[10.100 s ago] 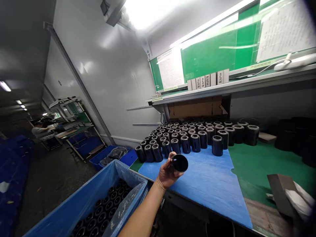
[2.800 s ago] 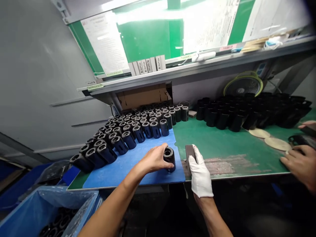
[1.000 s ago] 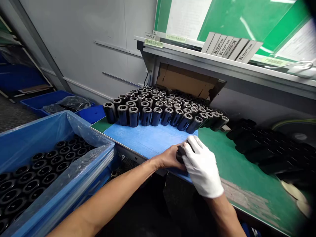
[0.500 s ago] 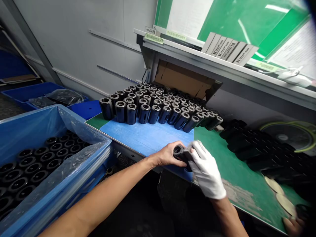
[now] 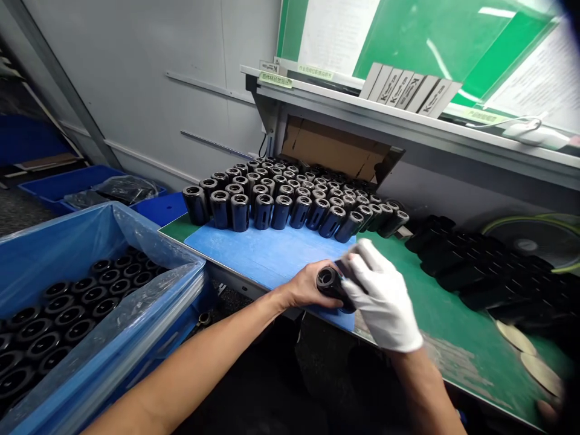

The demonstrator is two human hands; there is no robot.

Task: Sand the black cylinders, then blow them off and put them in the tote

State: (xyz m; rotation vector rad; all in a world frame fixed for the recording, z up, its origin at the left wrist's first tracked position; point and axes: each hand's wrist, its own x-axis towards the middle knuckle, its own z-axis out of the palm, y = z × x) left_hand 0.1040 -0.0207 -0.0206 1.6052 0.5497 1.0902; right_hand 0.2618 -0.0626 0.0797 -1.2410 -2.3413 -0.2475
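My bare left hand [image 5: 312,284] wraps round a black hollow cylinder [image 5: 330,283], tilted with its ringed open end towards me, over the bench's front edge. My right hand [image 5: 385,296], in a white glove with a bare fingertip showing, is closed at the cylinder's right side. Between its fingers and thumb is a dark flat block [image 5: 354,273], partly hidden and slightly blurred, close against the cylinder; whether it touches I cannot tell. Beyond my hands, rows of similar upright black cylinders [image 5: 281,208] stand on a blue mat [image 5: 254,251].
At left, a blue bin [image 5: 181,269] lined with plastic film holds many black cylinders. More dark cylinders [image 5: 480,266] stand on the green bench [image 5: 435,302] at right, near two pale round discs [image 5: 516,337]. Overhead, a shelf [image 5: 326,93] carries grey boxes [image 5: 408,90]. Another person's fingers [image 5: 547,412] show lower right.
My right hand and the dark block have shifted slightly along the cylinder's side, and the glove is turned a little. My left hand keeps its hold. The view has tilted slightly.
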